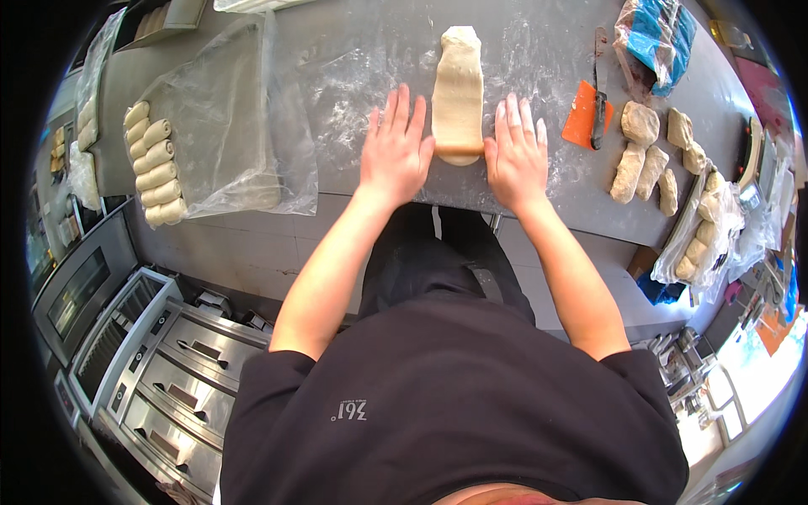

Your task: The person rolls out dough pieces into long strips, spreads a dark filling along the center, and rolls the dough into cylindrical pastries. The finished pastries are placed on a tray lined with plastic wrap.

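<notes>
A long flattened strip of pale dough [459, 95] lies lengthwise in front of me on the floured metal table [372, 38]. A wooden rolling pin [459, 149] crosses its near end, with a rounded lip of dough showing on the near side. My left hand [396, 142] lies palm down at the pin's left end, fingers extended. At the right end is my right hand [517, 148], likewise flat, with flour on its fingertips. Both palms cover the pin's ends, and neither hand's fingers are wrapped round it.
Rolled dough pieces [156, 167] sit in rows beside a clear plastic sheet [227, 126] at left. To the right are an orange dough scraper [579, 117], a black-handled knife [599, 120], several rough dough lumps [640, 123] and a blue-and-clear plastic bag [669, 44]. Bagged dough [697, 249] is near the right edge.
</notes>
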`<control>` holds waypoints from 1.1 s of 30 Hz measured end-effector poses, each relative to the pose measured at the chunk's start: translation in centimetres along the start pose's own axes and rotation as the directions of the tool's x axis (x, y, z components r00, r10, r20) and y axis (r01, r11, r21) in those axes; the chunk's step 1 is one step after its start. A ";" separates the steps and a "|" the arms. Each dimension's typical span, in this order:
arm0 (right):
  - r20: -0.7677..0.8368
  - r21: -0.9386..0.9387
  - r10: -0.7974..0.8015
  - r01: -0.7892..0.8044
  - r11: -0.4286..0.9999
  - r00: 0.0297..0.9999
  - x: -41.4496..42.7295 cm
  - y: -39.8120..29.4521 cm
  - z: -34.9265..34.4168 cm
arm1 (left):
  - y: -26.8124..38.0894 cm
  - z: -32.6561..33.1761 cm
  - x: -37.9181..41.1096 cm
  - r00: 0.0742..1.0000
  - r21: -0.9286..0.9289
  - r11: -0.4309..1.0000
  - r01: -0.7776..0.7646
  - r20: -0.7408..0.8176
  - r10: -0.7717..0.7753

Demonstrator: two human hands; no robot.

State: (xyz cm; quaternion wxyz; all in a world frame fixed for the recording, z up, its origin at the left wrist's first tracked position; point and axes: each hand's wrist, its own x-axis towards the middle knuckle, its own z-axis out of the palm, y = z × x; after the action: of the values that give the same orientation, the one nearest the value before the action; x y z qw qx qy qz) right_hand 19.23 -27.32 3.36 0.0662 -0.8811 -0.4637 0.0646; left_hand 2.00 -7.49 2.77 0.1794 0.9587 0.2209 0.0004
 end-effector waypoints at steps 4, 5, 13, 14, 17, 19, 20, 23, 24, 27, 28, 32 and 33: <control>-0.046 -0.004 -0.012 0.012 1.000 0.999 4.9 0.6 0.2 | -1.7 -0.4 4.5 0.992 0.073 0.997 -0.004 -0.128 0.013; -0.082 -0.040 0.013 -0.017 0.999 0.997 7.5 1.1 0.5 | -2.2 -0.7 6.6 0.987 0.079 0.997 -0.001 -0.160 0.014; 0.071 0.108 -0.065 0.057 0.993 0.995 -5.6 -1.5 -1.4 | 1.9 -0.3 -5.6 1.000 -0.127 0.992 -0.009 0.014 0.011; 0.048 0.083 -0.074 0.070 0.994 0.996 -4.4 -1.3 -1.5 | 1.3 0.0 -4.7 1.000 -0.107 0.994 -0.030 -0.013 0.028; -0.064 0.017 -0.063 0.064 0.998 0.996 4.1 0.4 -0.4 | -1.3 0.1 3.9 0.985 -0.015 1.000 0.000 -0.172 -0.002; -0.136 0.027 0.015 -0.011 1.000 0.991 7.8 0.3 -1.0 | -1.4 -0.5 5.8 0.981 -0.030 1.000 0.001 -0.193 -0.006; -0.165 0.008 -0.040 0.042 0.999 0.986 6.2 0.2 -0.9 | -1.5 -0.7 6.4 0.978 -0.032 0.999 0.000 -0.210 -0.006; -0.077 0.038 -0.118 0.122 0.992 0.990 -3.1 -0.9 -0.6 | 1.2 -0.4 -2.1 0.997 -0.031 0.998 -0.055 -0.048 0.053; -0.071 0.084 -0.122 0.127 0.988 0.990 -6.1 -1.5 -0.4 | 1.9 -0.3 -5.1 0.996 -0.058 0.996 -0.062 -0.066 0.058; -0.033 0.223 -0.072 0.078 0.972 0.997 -8.2 -1.9 -1.1 | 0.9 -0.3 -8.3 0.993 -0.105 0.988 -0.113 -0.041 0.109; -0.010 0.270 -0.048 0.049 0.962 0.999 -8.0 -1.9 -1.3 | 0.5 -0.4 -8.5 0.991 -0.117 0.984 -0.131 -0.016 0.130; -0.253 0.231 -0.029 0.089 0.969 0.967 -3.5 -2.7 -3.2 | -0.1 -1.4 -5.9 0.952 0.079 0.983 -0.164 -0.250 0.179; -0.232 0.203 -0.010 0.058 0.978 0.973 -2.2 -2.1 -2.3 | 0.1 -1.1 -4.6 0.967 0.029 0.994 -0.101 -0.232 0.105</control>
State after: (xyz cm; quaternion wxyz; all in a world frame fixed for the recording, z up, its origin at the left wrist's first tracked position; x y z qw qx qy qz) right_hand 16.71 -28.11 6.08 0.2124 -0.8628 -0.4586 0.0091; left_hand -2.20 -9.20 4.20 0.1438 0.9636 0.1903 0.1205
